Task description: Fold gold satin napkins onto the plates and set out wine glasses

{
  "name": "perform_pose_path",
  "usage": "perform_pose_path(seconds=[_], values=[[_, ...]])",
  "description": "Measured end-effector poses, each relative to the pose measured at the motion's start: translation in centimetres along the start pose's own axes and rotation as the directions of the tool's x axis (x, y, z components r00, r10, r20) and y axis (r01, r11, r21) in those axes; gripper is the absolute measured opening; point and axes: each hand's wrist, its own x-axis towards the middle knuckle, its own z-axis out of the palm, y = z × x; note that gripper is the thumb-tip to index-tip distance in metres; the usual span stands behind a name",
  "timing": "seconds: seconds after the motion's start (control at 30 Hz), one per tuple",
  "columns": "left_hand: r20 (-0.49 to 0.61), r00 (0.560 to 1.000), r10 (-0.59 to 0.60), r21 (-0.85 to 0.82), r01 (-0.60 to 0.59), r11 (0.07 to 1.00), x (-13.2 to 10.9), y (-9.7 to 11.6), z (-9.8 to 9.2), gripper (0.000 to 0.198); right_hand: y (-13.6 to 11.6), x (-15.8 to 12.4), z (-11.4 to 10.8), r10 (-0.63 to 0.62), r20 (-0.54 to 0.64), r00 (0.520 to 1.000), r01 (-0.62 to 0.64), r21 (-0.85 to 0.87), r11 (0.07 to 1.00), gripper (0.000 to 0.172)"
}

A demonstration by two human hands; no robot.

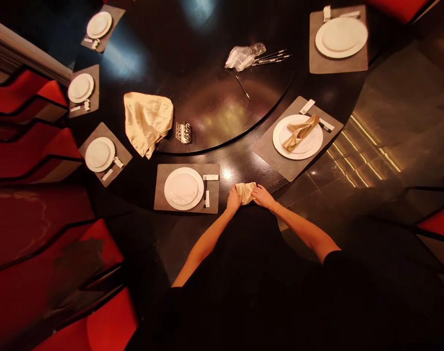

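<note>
A cloth napkin (246, 193) is finished with a satin sheen; a crinkled clear plastic bag (243, 57) is laid on the glossy black table (207, 29). Smooth glazed plates (181, 189) are set on matt grey placemats (276, 158).

Grey placemats (211, 202) with white plates (183, 188) ring the dark turntable (207, 97) on the black bench (137, 180). On the turntable lie a crumpled cream napkin (148, 123), a clear plastic bag (242, 57), metal chopsticks (271, 57) and a small metal holder (183, 132).

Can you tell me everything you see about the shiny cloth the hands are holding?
The napkin is pale gold cloth with a soft, satiny shine. It is bunched into a small, creased bundle with uneven folds. The left hand holds one side and the right hand holds the other, at the edge of the dark table.
</note>
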Motion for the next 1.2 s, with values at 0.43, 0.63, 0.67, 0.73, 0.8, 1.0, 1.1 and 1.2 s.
perform_pose_path(seconds=[0.43,0.63,0.67,0.73,0.8,1.0,1.1,1.2], values=[[0.529,0.722,0.447,0.385,-0.673,0.632,2.0,4.1,-3.3,0.032,0.2,1.3,-1.6,0.075,0.094,0.993,-0.065,-0.102,0.993,0.032],[0.483,0.772,0.414,0.399,-0.615,0.680,2.9,5.2,-4.6,0.034,-0.9,4.3,-2.0,0.172,0.149,0.974,-0.143,-0.186,0.972,0.036],[0.490,0.768,0.413,0.388,-0.616,0.685,3.0,5.4,-4.4,0.034,-0.9,4.7,-2.1,0.182,0.128,0.975,-0.156,-0.190,0.969,0.035],[0.492,0.772,0.404,0.368,-0.604,0.707,2.9,5.9,-3.6,0.036,-0.6,5.4,-2.2,0.183,0.107,0.977,-0.163,-0.174,0.971,0.035],[0.496,0.785,0.371,0.349,-0.572,0.742,2.5,6.4,-2.3,0.039,-0.2,5.9,-2.3,0.187,0.113,0.976,-0.171,-0.144,0.975,0.036],[0.450,0.850,0.276,0.195,-0.394,0.898,-0.5,6.8,1.0,0.040,1.2,6.4,-2.6,0.183,0.199,0.963,-0.153,-0.161,0.975,0.030],[0.233,0.965,0.121,0.148,-0.158,0.976,-1.6,6.1,1.5,0.052,1.2,6.0,-3.0,0.168,0.146,0.975,-0.138,-0.199,0.970,0.027],[0.017,0.985,-0.171,0.060,0.170,0.984,-1.5,5.4,1.4,0.076,0.9,5.5,-3.2,0.144,0.119,0.982,-0.117,-0.207,0.971,0.029]])
